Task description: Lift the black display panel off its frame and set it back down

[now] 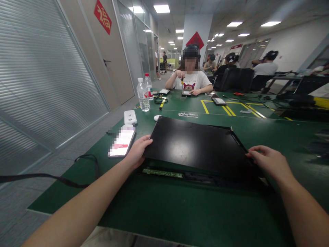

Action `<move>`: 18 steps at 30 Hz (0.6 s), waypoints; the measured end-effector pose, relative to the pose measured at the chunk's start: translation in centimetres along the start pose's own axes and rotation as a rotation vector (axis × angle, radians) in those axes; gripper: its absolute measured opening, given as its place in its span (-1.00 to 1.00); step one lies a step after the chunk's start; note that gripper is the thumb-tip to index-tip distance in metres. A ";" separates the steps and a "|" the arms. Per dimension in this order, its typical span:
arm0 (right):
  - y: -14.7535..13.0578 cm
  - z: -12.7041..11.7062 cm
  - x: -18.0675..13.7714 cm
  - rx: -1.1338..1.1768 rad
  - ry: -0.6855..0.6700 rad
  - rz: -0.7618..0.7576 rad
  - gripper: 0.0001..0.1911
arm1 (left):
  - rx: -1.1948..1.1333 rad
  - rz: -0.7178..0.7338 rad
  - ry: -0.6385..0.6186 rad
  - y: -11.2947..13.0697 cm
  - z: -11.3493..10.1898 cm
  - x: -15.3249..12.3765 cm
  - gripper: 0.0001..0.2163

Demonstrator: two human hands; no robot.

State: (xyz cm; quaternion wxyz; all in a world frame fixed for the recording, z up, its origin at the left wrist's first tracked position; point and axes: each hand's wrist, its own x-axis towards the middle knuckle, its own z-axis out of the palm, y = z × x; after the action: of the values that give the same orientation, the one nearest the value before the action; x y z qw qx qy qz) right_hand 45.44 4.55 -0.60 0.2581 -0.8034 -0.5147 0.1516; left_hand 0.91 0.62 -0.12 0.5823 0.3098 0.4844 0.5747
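A glossy black flat display panel lies tilted over a shallow black frame, its left side raised. Along the frame's near side shows a strip of green circuit board. My left hand grips the panel's left edge, thumb on top and the other fingers partly hidden beneath. My right hand pinches the right side, where the frame's rim and the panel's edge meet. Its fingertips are partly hidden there. Left of my left hand, a phone with a lit screen lies on the green table.
A white power bank, a clear water bottle and a red-capped bottle stand at the left. Across the table a person works on a small device with a screwdriver. A black strap crosses the table's left edge.
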 end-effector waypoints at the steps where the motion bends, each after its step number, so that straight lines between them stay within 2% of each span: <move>1: 0.1 0.0 0.0 -0.007 0.004 -0.004 -0.65 | 0.004 -0.004 -0.004 0.0 0.0 0.0 -0.76; 11: 0.8 0.2 0.5 -0.018 0.015 -0.020 -0.66 | 0.016 -0.020 -0.031 0.2 0.1 -0.3 -0.75; 18: 0.3 0.1 0.1 -0.049 0.006 -0.009 -0.66 | 0.008 -0.017 -0.037 0.2 0.1 -0.3 -0.73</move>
State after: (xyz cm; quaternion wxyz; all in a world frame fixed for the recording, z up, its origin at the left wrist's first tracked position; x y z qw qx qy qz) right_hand 45.67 4.57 -0.81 0.2406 -0.8074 -0.5213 0.1355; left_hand 0.95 0.38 0.14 0.5950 0.3186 0.4785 0.5617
